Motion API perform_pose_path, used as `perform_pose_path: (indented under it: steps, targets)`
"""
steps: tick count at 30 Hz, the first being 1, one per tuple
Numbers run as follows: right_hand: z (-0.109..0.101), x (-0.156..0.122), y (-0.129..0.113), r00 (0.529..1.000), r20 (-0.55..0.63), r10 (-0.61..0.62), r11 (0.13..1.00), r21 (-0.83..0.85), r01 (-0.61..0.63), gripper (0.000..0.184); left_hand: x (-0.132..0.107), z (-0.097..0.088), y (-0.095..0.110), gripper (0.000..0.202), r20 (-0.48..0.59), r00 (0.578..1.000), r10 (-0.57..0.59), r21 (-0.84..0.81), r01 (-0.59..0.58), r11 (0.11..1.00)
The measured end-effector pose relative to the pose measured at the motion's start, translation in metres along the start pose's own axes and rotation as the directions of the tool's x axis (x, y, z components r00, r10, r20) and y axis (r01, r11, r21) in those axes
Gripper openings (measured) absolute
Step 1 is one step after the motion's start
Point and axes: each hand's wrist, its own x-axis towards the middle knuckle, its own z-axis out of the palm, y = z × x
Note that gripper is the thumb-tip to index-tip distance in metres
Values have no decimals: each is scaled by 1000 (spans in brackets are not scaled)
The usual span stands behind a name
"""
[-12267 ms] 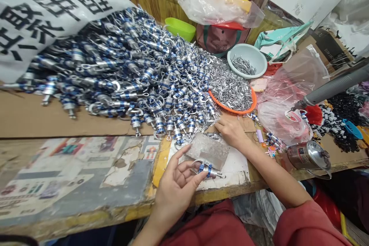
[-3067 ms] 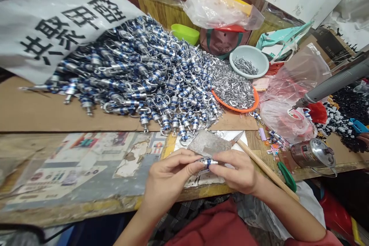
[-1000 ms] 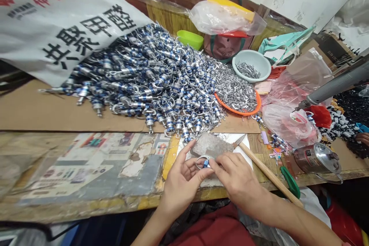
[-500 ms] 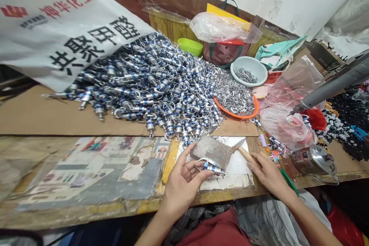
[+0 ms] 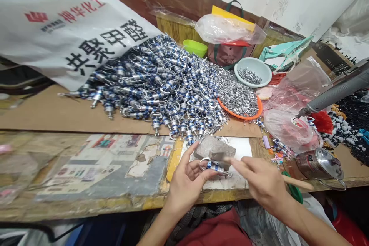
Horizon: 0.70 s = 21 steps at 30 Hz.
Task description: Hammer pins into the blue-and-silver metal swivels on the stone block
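Blue-and-silver, one fitting [image 5: 215,167] is pinched in the half-curled left hand [image 5: 186,180], presumably for steadiness, just before the block [image 5: 208,145]. The hammer [image 5: 298,182] is gripped in the closed right hand [image 5: 261,181], its blurred head near the fitting. Beyond, the pile [image 5: 164,80] is seemingly placed for reach.

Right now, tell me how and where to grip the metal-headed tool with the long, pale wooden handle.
Probably by the rear of the pale wooden handle, from the person's right: it is slim and sticks out past the right hand. The blurred metal head points left, close to the silver-and-blue metal piece in the left hand.
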Motion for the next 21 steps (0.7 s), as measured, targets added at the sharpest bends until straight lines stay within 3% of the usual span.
perform_pose_path:
  steps: [8,12,15,19,21]
  targets:
    - [3,-16,0,997,36,61,998,-14,-61,56,4,1,-4,97,21,1000,8,11,-9,1000]
    - [-1,-14,0,998,-56,35,999,-35,-37,58,4,1,-3,98,23,1000,-1,16,0,1000]
    - [0,-9,-1,999,52,2,997,-72,1,56,5,-1,-2,97,33,999,16,8,-16,1000]
    - [5,-5,-4,999,44,2,998,-60,1,55,6,0,-5,94,44,998,33,17,-34,999]
    - [7,-5,-3,995,96,29,999,-32,-26,55,5,3,-7,93,47,998,40,28,-41,999]
